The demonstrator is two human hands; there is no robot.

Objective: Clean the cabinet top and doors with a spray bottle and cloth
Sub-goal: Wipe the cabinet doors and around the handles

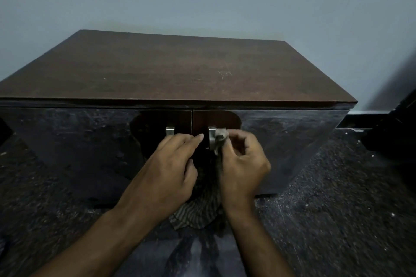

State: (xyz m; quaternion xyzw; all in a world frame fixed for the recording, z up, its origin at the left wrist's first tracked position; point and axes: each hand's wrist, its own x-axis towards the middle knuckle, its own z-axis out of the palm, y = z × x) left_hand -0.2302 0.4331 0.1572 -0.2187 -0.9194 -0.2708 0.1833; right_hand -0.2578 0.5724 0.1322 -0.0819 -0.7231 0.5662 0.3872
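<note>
Right hand pinches the striped cloth around the right door handle; left hand, half-curled and empty, should steady the door.

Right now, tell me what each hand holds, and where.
Right hand pinches the cloth near its top end, pressed against the right door handle. Left hand holds nothing I can see.
</note>
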